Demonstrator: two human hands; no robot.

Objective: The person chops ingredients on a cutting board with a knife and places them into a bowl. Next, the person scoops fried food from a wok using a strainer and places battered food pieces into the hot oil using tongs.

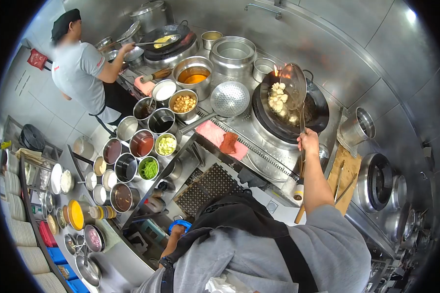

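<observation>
My right hand is closed round the handle of a large strainer, which is tilted over a black wok on the right burner. Pale food pieces are at the strainer's edge and in the wok, with small orange flames behind them. Low on my left side, my left hand is at a blue round object; its fingers are mostly hidden. A perforated ladle lies on the stove to the left of the wok.
A co-worker stirs another wok at the upper left. Metal pots of sauces and vegetables stand left of the stove. Pink cloths lie on the front edge; a wooden board with tongs is at the right.
</observation>
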